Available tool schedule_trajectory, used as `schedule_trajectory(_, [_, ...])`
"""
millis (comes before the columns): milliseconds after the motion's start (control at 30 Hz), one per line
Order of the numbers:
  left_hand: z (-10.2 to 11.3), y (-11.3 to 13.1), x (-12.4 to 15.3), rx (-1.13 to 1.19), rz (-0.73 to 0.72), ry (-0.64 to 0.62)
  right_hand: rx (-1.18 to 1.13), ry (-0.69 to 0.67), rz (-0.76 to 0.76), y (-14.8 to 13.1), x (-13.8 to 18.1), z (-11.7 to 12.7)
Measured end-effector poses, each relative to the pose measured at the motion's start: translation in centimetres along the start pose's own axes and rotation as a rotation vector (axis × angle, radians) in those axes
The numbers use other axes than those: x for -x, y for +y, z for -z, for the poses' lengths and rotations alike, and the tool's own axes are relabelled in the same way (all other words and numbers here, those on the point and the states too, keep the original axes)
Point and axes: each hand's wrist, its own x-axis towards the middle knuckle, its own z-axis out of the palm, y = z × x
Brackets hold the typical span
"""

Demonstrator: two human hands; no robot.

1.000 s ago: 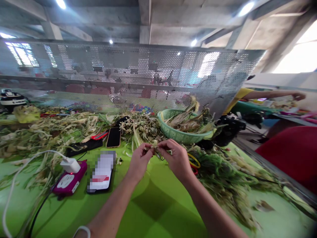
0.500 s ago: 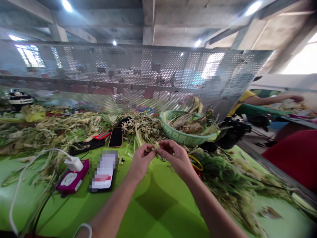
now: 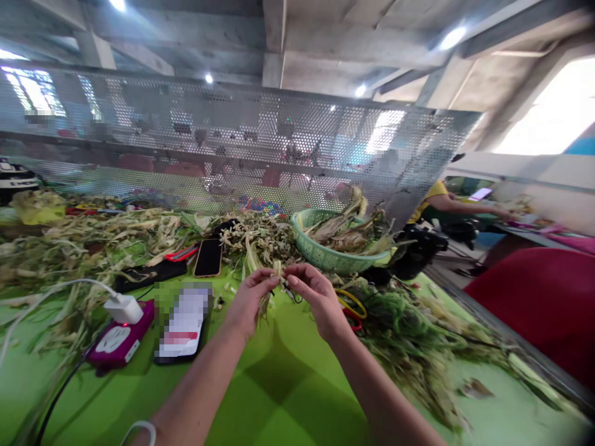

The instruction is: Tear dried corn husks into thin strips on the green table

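Both hands meet above the green table (image 3: 279, 384), just in front of a heap of dried husks and stalks (image 3: 260, 238). My left hand (image 3: 251, 297) pinches a pale dried plant strip (image 3: 274, 272) that hangs down past its fingers. My right hand (image 3: 313, 294) pinches the top of the same strip, fingertips nearly touching the left ones. A thin dark cord (image 3: 294, 296) loops just below the right hand's fingers. A green plastic basket (image 3: 320, 254) full of husks stands just beyond the right hand.
Two phones (image 3: 183, 322) (image 3: 208, 257) and a magenta power strip (image 3: 118, 341) with a white charger lie at left. Dry leaves cover the table's back and right. Rubber bands (image 3: 351, 303) lie by the basket. A perforated metal screen (image 3: 232, 142) closes the far side. Another person sits at right.
The view has shifted slightly. My hands have drawn a little apart, and the strip now hangs down from the left fingers instead of being bunched between both hands.
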Motion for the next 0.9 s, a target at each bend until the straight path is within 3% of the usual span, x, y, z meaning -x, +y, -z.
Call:
schedule_trajectory(100, [-0.2,0.2,0.1,0.171,0.03,0.009,-0.033,-0.035,-0.014,0.7,0.1,-1.2])
schedule_trajectory(300, [-0.8,-0.2,0.4,0.18,-0.005,-0.001,0.021,0.036,0.036,2.7,0.3,-3.3])
schedule_trajectory(400, [-0.5,-0.2,0.3,0.133,-0.016,0.053,0.309,0.054,0.136,2.7,0.3,-2.8])
schedule_trajectory(533, [0.3,-0.1,-0.1,0.009,-0.014,0.156,0.86,0.003,0.388,1.5,0.4,-1.6])
schedule_trajectory(633, [0.7,-0.2,-0.3,-0.026,0.01,0.191,1.099,-0.041,0.5,0.8,0.5,-1.5])
schedule_trajectory(800, [0.7,-0.4,-0.3,-0.001,0.041,0.186,1.149,-0.073,0.536,0.9,0.6,-1.7])
schedule_trajectory(900, [0.4,-0.2,0.0,0.022,0.021,0.102,0.995,-0.093,0.431,1.1,0.5,-1.3])
